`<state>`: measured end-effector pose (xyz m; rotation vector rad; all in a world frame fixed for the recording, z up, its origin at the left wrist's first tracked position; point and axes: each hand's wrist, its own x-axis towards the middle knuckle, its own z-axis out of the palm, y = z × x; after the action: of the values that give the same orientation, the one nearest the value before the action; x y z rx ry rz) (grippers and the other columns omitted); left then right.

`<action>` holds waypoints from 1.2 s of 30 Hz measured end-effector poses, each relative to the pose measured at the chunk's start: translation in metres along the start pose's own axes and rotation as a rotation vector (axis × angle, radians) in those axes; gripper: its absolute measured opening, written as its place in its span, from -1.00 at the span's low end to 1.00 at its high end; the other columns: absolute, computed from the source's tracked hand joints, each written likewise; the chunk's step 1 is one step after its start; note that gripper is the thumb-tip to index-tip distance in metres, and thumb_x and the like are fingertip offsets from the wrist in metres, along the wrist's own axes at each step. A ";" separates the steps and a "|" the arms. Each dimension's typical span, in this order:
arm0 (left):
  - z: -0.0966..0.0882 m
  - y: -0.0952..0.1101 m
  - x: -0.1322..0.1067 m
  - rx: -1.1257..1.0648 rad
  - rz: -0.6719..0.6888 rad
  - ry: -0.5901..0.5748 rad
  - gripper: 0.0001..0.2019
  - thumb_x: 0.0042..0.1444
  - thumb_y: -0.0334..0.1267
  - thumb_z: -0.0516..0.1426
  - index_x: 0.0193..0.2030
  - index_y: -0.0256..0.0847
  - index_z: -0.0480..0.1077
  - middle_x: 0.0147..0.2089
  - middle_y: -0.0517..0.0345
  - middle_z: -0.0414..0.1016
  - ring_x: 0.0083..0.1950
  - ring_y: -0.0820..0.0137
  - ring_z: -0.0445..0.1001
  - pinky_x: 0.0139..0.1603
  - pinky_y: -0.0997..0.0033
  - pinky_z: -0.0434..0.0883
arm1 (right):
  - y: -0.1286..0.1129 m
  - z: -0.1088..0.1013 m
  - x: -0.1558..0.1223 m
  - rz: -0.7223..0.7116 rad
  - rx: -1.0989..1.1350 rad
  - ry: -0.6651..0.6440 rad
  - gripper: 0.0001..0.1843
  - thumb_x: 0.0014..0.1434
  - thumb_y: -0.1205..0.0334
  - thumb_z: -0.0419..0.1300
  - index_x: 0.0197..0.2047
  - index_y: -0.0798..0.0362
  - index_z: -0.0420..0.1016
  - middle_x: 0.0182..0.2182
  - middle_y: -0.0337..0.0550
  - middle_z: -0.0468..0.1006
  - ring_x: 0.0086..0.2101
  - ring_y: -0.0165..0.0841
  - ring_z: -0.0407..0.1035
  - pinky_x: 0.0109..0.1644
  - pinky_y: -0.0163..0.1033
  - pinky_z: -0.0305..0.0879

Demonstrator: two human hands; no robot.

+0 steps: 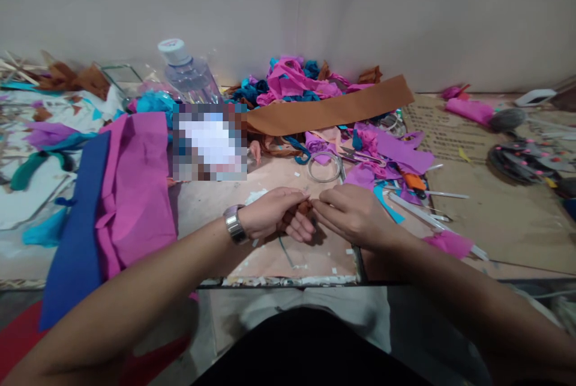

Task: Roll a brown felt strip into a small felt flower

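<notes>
My left hand (276,215), with a metal watch (234,224) at the wrist, is closed around a small piece of brown crepe material (305,206). The fingertips of my right hand (353,212) are pinched at that piece from the other side, and the two hands meet over the table. Most of the brown piece is hidden by fingers. A thin green wire (285,252) shows below my left hand; whether it joins the brown piece I cannot tell. Just beyond my hands lies a coil of wire (324,167).
A long brown strip (333,111) lies across crumpled pink and blue scraps (292,77). Left are pink sheets (139,188), a blue strip (81,218) and a capped plastic bottle (191,74). Cardboard (490,212), white sticks (416,215) and a dish of pins (517,161) are right.
</notes>
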<state>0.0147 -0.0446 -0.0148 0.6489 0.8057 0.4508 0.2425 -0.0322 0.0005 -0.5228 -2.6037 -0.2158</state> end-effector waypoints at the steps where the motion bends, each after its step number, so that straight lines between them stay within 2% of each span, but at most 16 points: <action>1: 0.000 0.001 -0.001 0.002 -0.004 -0.008 -0.57 0.29 0.14 0.23 -0.12 -0.25 0.40 -0.40 -0.13 0.69 -0.46 0.25 0.69 -0.40 0.36 0.63 | 0.000 0.002 -0.001 0.025 0.049 0.032 -0.78 0.44 0.31 0.17 -0.25 0.08 0.59 -0.38 -0.11 0.57 -0.39 -0.34 0.36 -0.32 -0.16 0.20; 3: 0.000 0.003 -0.002 0.001 0.012 -0.015 -0.51 0.31 0.21 0.16 -0.13 -0.28 0.40 -0.41 -0.17 0.68 -0.47 0.24 0.68 -0.40 0.34 0.62 | 0.000 0.008 -0.002 0.132 0.231 0.108 -0.81 0.43 0.30 0.19 -0.23 0.07 0.61 -0.32 -0.10 0.58 -0.34 -0.36 0.41 -0.29 -0.21 0.29; 5: 0.000 0.004 -0.001 0.009 0.086 0.004 -0.52 0.32 0.20 0.14 -0.13 -0.28 0.39 -0.39 -0.15 0.67 -0.43 0.23 0.69 -0.37 0.33 0.63 | -0.001 0.014 -0.002 0.315 0.471 0.198 -0.84 0.39 0.29 0.24 -0.23 0.04 0.63 -0.29 -0.13 0.56 -0.31 -0.39 0.45 -0.26 -0.27 0.36; 7: 0.000 0.003 0.000 0.063 0.206 0.040 -0.65 0.29 0.04 0.21 -0.08 -0.23 0.35 -0.35 -0.04 0.67 -0.36 0.25 0.70 -0.30 0.33 0.63 | -0.002 0.017 0.000 0.504 0.661 0.237 -0.89 0.34 0.27 0.30 -0.25 0.03 0.65 -0.30 -0.18 0.53 -0.34 -0.42 0.44 -0.29 -0.29 0.35; 9: 0.000 0.002 0.002 0.187 0.350 0.079 -0.69 0.22 -0.17 0.29 0.00 -0.19 0.34 -0.26 0.07 0.66 -0.30 0.33 0.69 -0.21 0.36 0.61 | -0.003 0.017 0.003 0.619 0.806 0.221 -0.89 0.31 0.26 0.34 -0.30 0.04 0.65 -0.32 -0.20 0.52 -0.33 -0.40 0.44 -0.25 -0.27 0.35; 11: 0.000 0.000 0.003 0.326 0.478 0.097 -0.60 0.16 -0.29 0.32 0.11 -0.20 0.36 -0.14 0.09 0.65 -0.24 0.40 0.65 -0.16 0.42 0.58 | -0.004 0.016 0.005 0.646 0.929 0.188 -0.85 0.29 0.28 0.35 -0.35 0.05 0.63 -0.34 -0.20 0.52 -0.29 -0.38 0.44 -0.16 -0.24 0.36; 13: -0.001 -0.001 0.004 0.429 0.591 0.089 -0.54 0.17 -0.32 0.33 0.20 -0.21 0.39 0.00 0.02 0.63 -0.13 0.42 0.63 -0.10 0.45 0.55 | -0.003 0.014 0.007 0.635 1.036 0.154 -0.80 0.30 0.27 0.35 -0.40 0.06 0.61 -0.38 -0.22 0.50 -0.28 -0.38 0.42 -0.11 -0.23 0.34; 17: -0.004 0.002 0.001 0.582 0.809 0.010 -0.47 0.20 -0.25 0.34 0.31 -0.14 0.43 0.22 -0.10 0.55 0.16 0.23 0.57 0.12 0.31 0.53 | -0.001 0.010 0.007 0.636 1.202 0.027 -0.71 0.35 0.13 0.34 -0.40 0.07 0.63 -0.42 -0.22 0.51 -0.30 -0.37 0.39 -0.14 -0.24 0.31; 19: -0.006 0.007 -0.004 0.675 0.899 -0.031 -0.48 0.18 -0.22 0.37 0.28 -0.12 0.48 0.21 -0.10 0.55 0.20 0.19 0.54 0.20 0.23 0.50 | 0.000 0.009 0.006 0.638 1.235 -0.015 -0.72 0.34 0.09 0.35 -0.36 0.07 0.66 -0.37 -0.20 0.55 -0.29 -0.37 0.41 -0.15 -0.25 0.32; 20: -0.006 0.010 -0.006 0.723 0.923 -0.044 -0.53 0.18 -0.22 0.37 0.23 -0.13 0.52 0.14 -0.08 0.57 0.15 0.21 0.55 0.19 0.23 0.49 | 0.000 0.009 0.005 0.632 1.237 -0.022 -0.73 0.34 0.08 0.36 -0.35 0.07 0.66 -0.36 -0.19 0.56 -0.29 -0.37 0.42 -0.15 -0.26 0.33; 23: -0.009 0.016 -0.010 0.815 0.904 0.006 -0.72 0.21 -0.21 0.36 0.05 -0.17 0.62 -0.12 0.02 0.56 -0.12 0.37 0.53 -0.08 0.39 0.47 | 0.001 0.012 0.003 0.616 1.176 -0.012 -0.75 0.34 0.12 0.35 -0.34 0.06 0.67 -0.36 -0.20 0.56 -0.30 -0.39 0.45 -0.17 -0.27 0.35; 26: -0.011 0.014 -0.008 0.811 0.821 0.098 -0.70 0.18 -0.16 0.40 0.01 -0.22 0.62 -0.14 0.03 0.56 -0.18 0.40 0.51 -0.19 0.44 0.43 | 0.001 0.016 0.000 0.592 0.963 0.047 -0.81 0.36 0.20 0.30 -0.29 0.05 0.68 -0.35 -0.18 0.61 -0.31 -0.38 0.48 -0.19 -0.27 0.37; 29: -0.011 0.007 -0.004 0.724 0.733 0.172 -0.66 0.14 -0.09 0.42 -0.05 -0.26 0.59 -0.19 0.06 0.56 -0.27 0.45 0.47 -0.27 0.47 0.41 | 0.003 0.020 -0.003 0.435 0.707 0.100 -0.82 0.41 0.26 0.24 -0.18 0.05 0.68 -0.28 -0.12 0.65 -0.28 -0.36 0.51 -0.16 -0.25 0.41; 32: -0.008 0.000 0.000 0.635 0.674 0.231 -0.60 0.08 -0.03 0.44 -0.12 -0.28 0.54 -0.26 0.11 0.52 -0.34 0.49 0.42 -0.34 0.50 0.37 | 0.005 0.021 -0.007 0.312 0.519 0.059 -0.76 0.46 0.27 0.15 -0.15 0.08 0.66 -0.23 -0.05 0.65 -0.22 -0.33 0.53 -0.12 -0.23 0.44; 36: -0.002 -0.004 0.003 0.580 0.622 0.292 -0.59 0.05 -0.01 0.45 -0.21 -0.27 0.45 -0.37 0.20 0.46 -0.41 0.52 0.37 -0.40 0.52 0.35 | 0.005 0.022 -0.011 0.276 0.293 -0.037 -0.75 0.48 0.28 0.12 -0.14 0.09 0.63 -0.21 -0.07 0.65 -0.25 -0.33 0.51 -0.17 -0.24 0.38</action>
<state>0.0152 -0.0446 -0.0201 1.4123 1.0166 0.9038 0.2442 -0.0260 -0.0235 -0.7728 -2.5011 0.2640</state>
